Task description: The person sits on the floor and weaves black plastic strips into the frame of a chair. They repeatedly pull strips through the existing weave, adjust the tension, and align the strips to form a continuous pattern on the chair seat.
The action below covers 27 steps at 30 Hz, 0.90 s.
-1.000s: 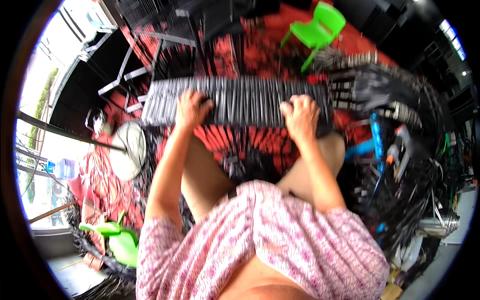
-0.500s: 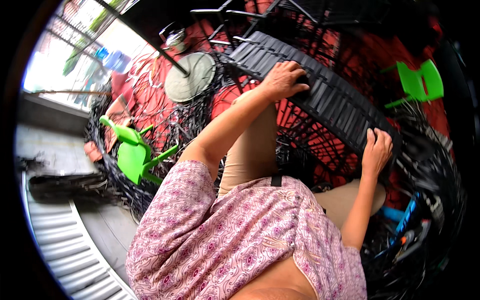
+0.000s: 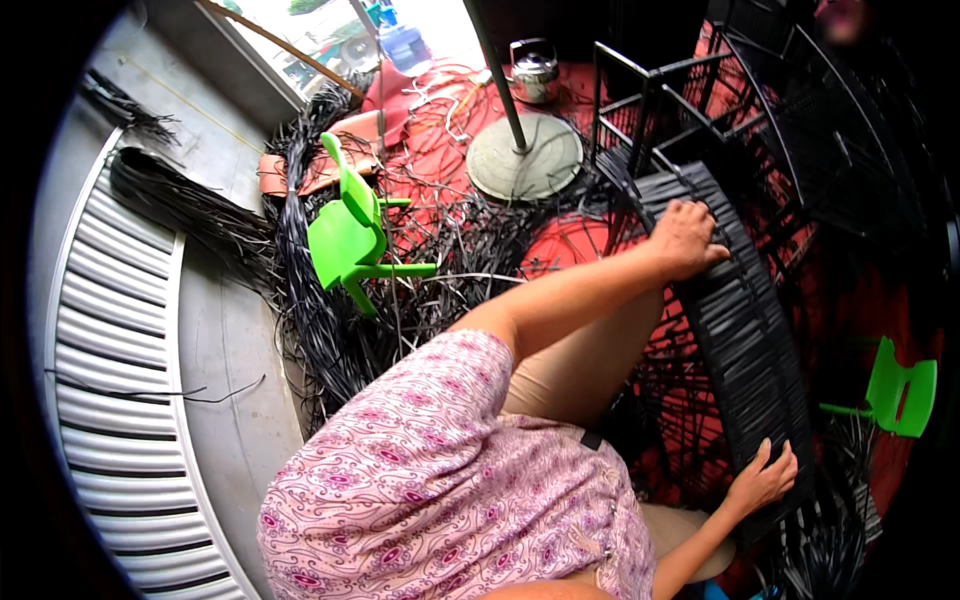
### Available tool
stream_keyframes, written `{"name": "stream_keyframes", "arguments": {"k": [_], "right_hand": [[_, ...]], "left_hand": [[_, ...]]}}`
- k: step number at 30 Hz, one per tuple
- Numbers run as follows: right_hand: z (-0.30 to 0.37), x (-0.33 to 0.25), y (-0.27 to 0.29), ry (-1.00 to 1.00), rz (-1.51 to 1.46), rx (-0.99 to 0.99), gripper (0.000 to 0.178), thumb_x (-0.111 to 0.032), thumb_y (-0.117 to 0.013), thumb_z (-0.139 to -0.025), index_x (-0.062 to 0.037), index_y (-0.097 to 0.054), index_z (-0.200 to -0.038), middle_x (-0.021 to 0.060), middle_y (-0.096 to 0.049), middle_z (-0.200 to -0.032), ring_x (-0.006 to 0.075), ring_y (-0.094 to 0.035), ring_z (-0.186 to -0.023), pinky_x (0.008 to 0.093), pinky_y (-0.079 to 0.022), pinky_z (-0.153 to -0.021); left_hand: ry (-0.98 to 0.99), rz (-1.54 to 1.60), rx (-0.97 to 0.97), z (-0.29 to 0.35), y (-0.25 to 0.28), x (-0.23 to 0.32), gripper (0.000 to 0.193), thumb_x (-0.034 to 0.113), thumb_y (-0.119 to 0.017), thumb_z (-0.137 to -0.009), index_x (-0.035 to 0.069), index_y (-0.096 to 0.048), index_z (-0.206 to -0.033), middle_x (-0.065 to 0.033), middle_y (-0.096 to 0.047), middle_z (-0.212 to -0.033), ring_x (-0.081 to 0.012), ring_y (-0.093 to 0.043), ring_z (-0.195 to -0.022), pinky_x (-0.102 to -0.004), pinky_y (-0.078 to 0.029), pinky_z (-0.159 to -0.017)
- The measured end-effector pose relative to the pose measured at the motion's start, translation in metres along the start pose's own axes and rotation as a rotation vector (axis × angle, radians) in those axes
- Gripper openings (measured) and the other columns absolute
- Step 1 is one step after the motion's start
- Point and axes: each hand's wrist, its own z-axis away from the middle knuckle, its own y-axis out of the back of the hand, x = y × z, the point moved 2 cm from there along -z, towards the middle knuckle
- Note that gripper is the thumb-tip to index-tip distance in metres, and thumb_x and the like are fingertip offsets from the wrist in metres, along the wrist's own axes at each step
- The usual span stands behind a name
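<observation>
A long panel of black strips woven across a dark frame (image 3: 745, 330) lies tilted before my knees, running from the upper middle to the lower right. My left hand (image 3: 688, 240) rests on its far end, fingers bent against the strips and thumb held apart. On the near end lies my right hand (image 3: 765, 480), open, thumb and fingers spread over the weave. Neither hand visibly grips anything loose, though the left palm's underside is hidden. Below the panel shows a lattice of dark strips (image 3: 672, 400) over the red floor.
A bright green chair (image 3: 345, 240) stands left among heaped black strips (image 3: 350, 345); another green chair (image 3: 902, 388) is at right. Beyond are a round pole base (image 3: 525, 160), a metal kettle (image 3: 534, 72) and black frames (image 3: 690, 95). A white slatted panel (image 3: 115, 370) lies far left.
The view has swung rightward, so the panel and both hands appear further right and lower. The panel stands more upright in the picture. Both hands stay on it, the right one's fingers more spread.
</observation>
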Motion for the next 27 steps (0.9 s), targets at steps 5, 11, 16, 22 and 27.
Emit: {"name": "stream_keyframes", "arguments": {"k": [5,11,16,22,27], "right_hand": [[-0.01,-0.012,-0.001,0.107,-0.06,0.031,0.047,-0.044,-0.057,-0.094,-0.0072,-0.061,-0.123,0.0131,-0.057,-0.12,0.034,-0.052,-0.11,0.0447,-0.04,-0.094],[-0.006,-0.005,-0.001,0.05,-0.045,0.05,0.047,-0.046,-0.056,-0.095,-0.0083,-0.061,-0.123,0.011,-0.057,-0.121,0.032,-0.051,-0.111,0.0445,-0.04,-0.095],[-0.01,-0.017,0.0,0.09,-0.079,0.048,0.044,-0.042,-0.057,-0.095,-0.0068,-0.061,-0.12,0.0121,-0.058,-0.12,0.0328,-0.052,-0.11,0.0447,-0.04,-0.094],[-0.002,-0.005,0.001,0.068,-0.045,0.034,0.045,-0.039,-0.056,-0.096,-0.0023,-0.062,-0.12,0.0137,-0.059,-0.118,0.0334,-0.054,-0.108,0.0433,-0.042,-0.093],[-0.003,-0.006,0.003,0.066,-0.002,0.033,0.045,-0.041,-0.054,-0.097,-0.0027,-0.062,-0.12,0.0124,-0.059,-0.119,0.032,-0.055,-0.108,0.0428,-0.043,-0.093]], "left_hand": [[0.021,0.049,-0.06,0.002,0.016,-0.019,0.067,0.057,-0.058,-0.085,0.001,-0.058,-0.122,-0.0146,-0.054,-0.128,-0.0303,-0.047,-0.123,-0.0405,-0.033,-0.105],[0.03,-0.043,0.068,0.0,0.013,-0.026,0.071,0.059,-0.053,-0.089,0.0,-0.056,-0.128,-0.0165,-0.05,-0.134,-0.0292,-0.043,-0.127,-0.0428,-0.029,-0.107],[0.121,-0.081,0.004,-0.001,0.022,-0.046,0.067,0.056,-0.053,-0.089,0.002,-0.054,-0.129,-0.0156,-0.051,-0.132,-0.0319,-0.044,-0.126,-0.0421,-0.03,-0.105],[0.125,-0.025,0.017,-0.002,0.014,-0.039,0.066,0.054,-0.058,-0.086,0.003,-0.053,-0.128,-0.0157,-0.051,-0.128,-0.0308,-0.045,-0.124,-0.0417,-0.031,-0.104],[0.132,0.021,0.106,0.005,0.019,-0.038,0.068,0.054,-0.059,-0.083,-0.001,-0.056,-0.123,-0.0165,-0.053,-0.127,-0.0292,-0.046,-0.124,-0.0389,-0.031,-0.104]]}}
